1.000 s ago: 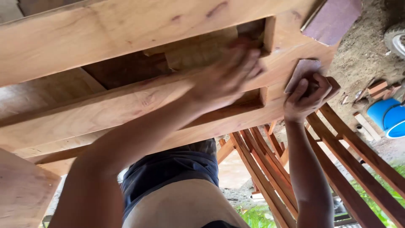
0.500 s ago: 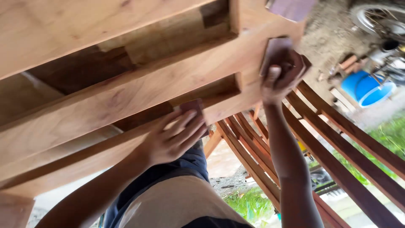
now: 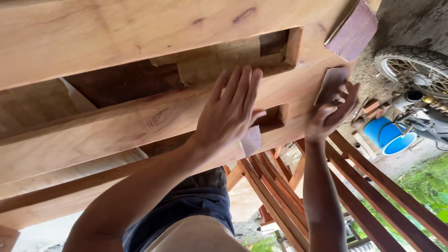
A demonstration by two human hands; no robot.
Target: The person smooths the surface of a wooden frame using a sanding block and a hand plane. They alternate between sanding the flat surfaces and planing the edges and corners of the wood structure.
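Two hands, two sandpaper pieces on one wooden frame.
Left hand (image 3: 231,114), fingers straight and together, lies flat on the wooden frame (image 3: 116,121); sandpaper scrap (image 3: 251,141) at its 5 o'clock. Right hand (image 3: 331,112) fingers pinch folded sandpaper (image 3: 332,81) against the frame.

sandpaper piece (image 3: 251,140): reddish-brown, small, bent, under palm edge, against pale wooden frame (image 3: 140,119) | second sandpaper piece (image 3: 332,81): reddish-brown, folded, pressed flat on frame near its end | frame: light planks, rectangular slots

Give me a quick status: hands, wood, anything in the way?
Left hand flat on wooden frame, sandpaper under thumb. Right hand presses sandpaper piece. Nothing blocking.
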